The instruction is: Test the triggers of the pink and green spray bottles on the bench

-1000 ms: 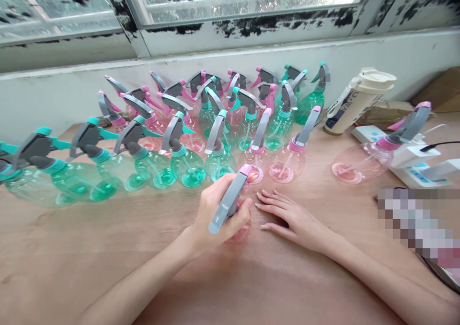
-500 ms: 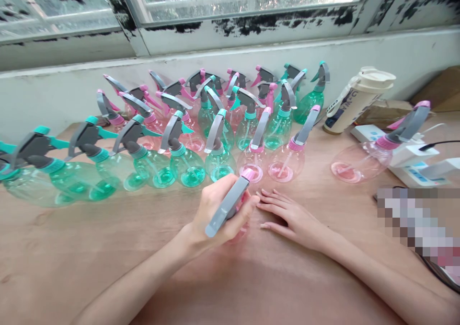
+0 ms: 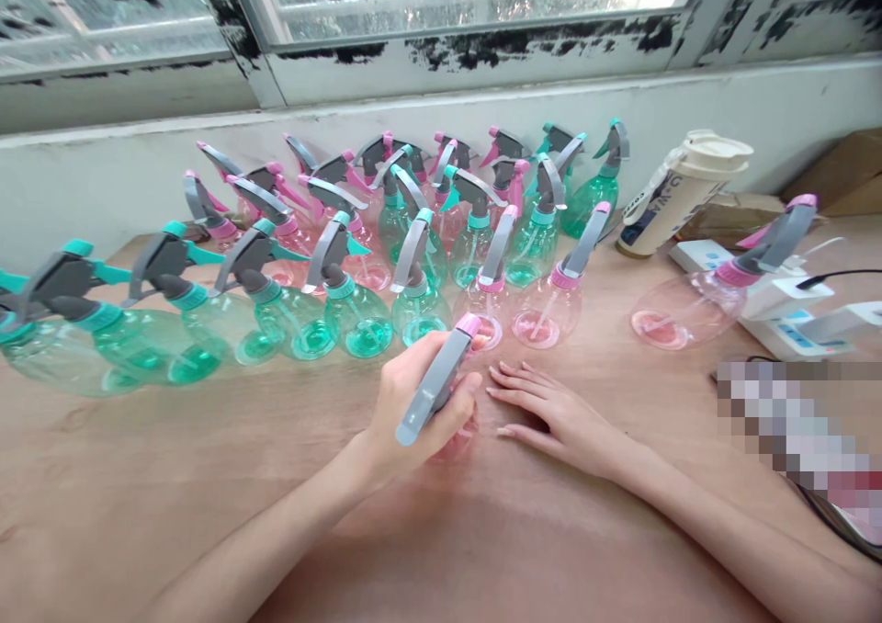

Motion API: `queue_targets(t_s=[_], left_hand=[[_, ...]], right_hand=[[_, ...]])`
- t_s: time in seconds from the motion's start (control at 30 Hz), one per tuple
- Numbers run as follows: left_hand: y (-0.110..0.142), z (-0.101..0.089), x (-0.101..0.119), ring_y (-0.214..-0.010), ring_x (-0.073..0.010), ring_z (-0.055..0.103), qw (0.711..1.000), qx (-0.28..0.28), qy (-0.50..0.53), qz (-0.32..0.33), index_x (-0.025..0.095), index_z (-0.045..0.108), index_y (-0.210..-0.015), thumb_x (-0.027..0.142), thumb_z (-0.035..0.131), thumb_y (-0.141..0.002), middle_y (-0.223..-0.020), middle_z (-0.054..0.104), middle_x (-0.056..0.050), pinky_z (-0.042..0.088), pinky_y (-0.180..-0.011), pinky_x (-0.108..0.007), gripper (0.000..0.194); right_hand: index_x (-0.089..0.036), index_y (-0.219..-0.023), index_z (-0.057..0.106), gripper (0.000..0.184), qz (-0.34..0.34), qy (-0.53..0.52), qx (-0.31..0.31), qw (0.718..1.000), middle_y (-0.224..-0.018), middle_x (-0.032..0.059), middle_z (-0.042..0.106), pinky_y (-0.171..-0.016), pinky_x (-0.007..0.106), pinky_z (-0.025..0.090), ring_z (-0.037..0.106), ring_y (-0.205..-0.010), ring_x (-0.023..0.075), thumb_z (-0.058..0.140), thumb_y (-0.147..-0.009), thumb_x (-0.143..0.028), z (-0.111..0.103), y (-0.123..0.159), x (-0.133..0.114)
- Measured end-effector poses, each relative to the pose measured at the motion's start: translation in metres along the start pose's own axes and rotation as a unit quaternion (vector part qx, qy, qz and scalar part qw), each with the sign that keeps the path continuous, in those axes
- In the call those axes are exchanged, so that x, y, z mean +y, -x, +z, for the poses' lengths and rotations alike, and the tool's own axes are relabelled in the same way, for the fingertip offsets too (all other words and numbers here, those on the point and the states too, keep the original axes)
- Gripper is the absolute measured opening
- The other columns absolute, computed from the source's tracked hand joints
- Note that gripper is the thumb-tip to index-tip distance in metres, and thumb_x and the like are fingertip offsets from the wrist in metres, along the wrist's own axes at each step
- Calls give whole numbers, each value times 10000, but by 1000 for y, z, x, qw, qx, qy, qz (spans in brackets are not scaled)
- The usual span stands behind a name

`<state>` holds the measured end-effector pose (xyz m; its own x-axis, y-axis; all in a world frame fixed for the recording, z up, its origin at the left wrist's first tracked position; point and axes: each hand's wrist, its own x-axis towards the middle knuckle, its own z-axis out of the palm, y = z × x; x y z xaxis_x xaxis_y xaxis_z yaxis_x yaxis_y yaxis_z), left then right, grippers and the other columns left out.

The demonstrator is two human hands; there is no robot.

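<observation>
My left hand (image 3: 413, 412) is wrapped round the neck of a pink spray bottle whose grey trigger head (image 3: 435, 379) sticks up towards the camera; its pink body (image 3: 455, 441) rests on the wooden table (image 3: 138, 476). My right hand (image 3: 551, 412) lies flat on the table just to the right of that bottle, fingers stretched out and holding nothing. Behind both hands stand several rows of green spray bottles (image 3: 358, 315) and pink spray bottles (image 3: 544, 315) with grey heads.
A lone pink spray bottle (image 3: 689, 306) stands at the right near a white power strip (image 3: 778, 315). A cream lidded tumbler (image 3: 679, 191) leans at the back right. A blurred patch (image 3: 792, 430) covers something at the right edge. A wall and window frame close off the back.
The spray head in my left hand has shifted slightly, first tilting right, then back left. My right hand has stayed flat on the table.
</observation>
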<state>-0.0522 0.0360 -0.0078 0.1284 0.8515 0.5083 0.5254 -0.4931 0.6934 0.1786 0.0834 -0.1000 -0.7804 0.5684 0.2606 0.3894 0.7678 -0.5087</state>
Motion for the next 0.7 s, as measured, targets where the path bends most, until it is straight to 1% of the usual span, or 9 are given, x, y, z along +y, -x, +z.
queue_targets(t_s=[0.23,0.4,0.57,0.7], left_hand=[[0,1,0,-658,-148,618,1000,-1,1,-1,179,623,-1083,266,502,-898,-875,685,-54,522,-686,-289,237],[0,0,0,-738,-160,664,1000,-2,11,6,177,620,-1098,231,512,-890,-933,694,-65,537,-726,-289,241],[-1,0,0,-638,-143,618,1000,4,3,4,173,623,-1055,245,505,-890,-853,675,-46,516,-663,-277,216],[-1,-1,4,-626,-144,616,1000,-2,-4,-7,174,616,-1032,247,503,-886,-824,670,-38,520,-678,-280,198]], right_hand=[[-274,-1443,493,527,-1,-4,2,1000,-1508,83,486,-1169,549,341,399,-1422,279,603,-941,-391,-1,-1,-1],[-261,-1435,504,517,1,2,-4,1000,-1507,85,488,-1172,542,339,398,-1425,274,590,-947,-409,-2,-1,-1],[-264,-1436,502,519,0,-1,-2,1000,-1506,83,489,-1167,548,347,403,-1421,275,593,-945,-405,-1,-1,-1],[-269,-1437,501,523,0,-6,3,1000,-1504,85,491,-1165,547,350,409,-1417,279,600,-941,-400,-1,0,-1]])
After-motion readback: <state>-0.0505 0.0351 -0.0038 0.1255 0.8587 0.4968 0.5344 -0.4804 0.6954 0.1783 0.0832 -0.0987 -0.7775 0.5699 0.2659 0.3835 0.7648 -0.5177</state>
